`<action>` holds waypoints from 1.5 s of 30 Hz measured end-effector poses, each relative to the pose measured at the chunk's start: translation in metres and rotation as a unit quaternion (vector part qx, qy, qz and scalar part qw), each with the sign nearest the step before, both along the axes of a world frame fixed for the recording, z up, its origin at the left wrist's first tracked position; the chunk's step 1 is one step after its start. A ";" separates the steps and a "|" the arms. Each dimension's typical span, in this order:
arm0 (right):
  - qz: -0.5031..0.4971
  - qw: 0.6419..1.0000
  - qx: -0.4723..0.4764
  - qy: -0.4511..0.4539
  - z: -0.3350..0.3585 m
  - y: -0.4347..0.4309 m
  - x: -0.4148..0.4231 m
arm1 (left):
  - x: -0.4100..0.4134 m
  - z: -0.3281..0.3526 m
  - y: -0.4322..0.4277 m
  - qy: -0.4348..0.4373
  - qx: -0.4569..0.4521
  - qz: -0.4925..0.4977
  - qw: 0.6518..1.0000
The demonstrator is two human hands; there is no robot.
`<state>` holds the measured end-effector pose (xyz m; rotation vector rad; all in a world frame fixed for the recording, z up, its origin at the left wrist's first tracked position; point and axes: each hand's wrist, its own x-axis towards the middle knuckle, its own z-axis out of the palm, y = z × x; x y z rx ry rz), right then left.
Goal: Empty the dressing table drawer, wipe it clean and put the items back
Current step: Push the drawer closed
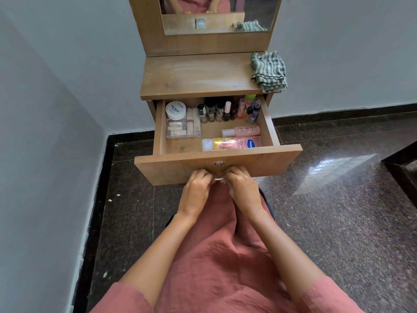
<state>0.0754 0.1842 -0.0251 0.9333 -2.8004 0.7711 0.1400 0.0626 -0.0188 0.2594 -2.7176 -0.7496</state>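
I have both hands down at the front of the drawer [169, 168]. The left hand [197, 188] and right hand [242, 186] sit side by side, fingers curled round the small metal handle [218, 179] under the lock [218, 164]; neither holds anything else.

The drawer stands pulled well out from the dressing table [194, 75] and is full. A white jar [175, 110] and a clear box [182, 129] of small tubes are on the left, a row of nail polish bottles [216, 111] is upright along the back, and a pink bottle [242, 131] and a Vaseline tube [232, 143] lie on their sides near the front.

I judge the opening step done and the emptying not yet begun. Next I need to let go of the handle, reach in and lift items onto the tabletop, starting with the lying bottles nearest me. I'd keep them away from the checked cloth [268, 72] on the right corner, which I will want for wiping.
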 end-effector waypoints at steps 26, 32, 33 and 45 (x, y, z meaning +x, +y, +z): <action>-0.013 0.995 -0.042 -0.090 0.009 -0.067 -0.122 | -0.124 0.017 -0.052 -0.021 0.020 0.050 0.998; -0.011 0.994 -0.049 -0.096 0.011 -0.077 -0.140 | -0.144 0.015 -0.064 -0.021 0.028 0.051 0.998; -0.011 0.994 -0.051 -0.097 0.012 -0.079 -0.142 | -0.147 0.015 -0.065 -0.021 0.028 0.050 0.998; -0.013 0.993 -0.043 -0.105 0.011 -0.092 -0.167 | -0.171 0.014 -0.078 -0.025 0.013 0.046 0.999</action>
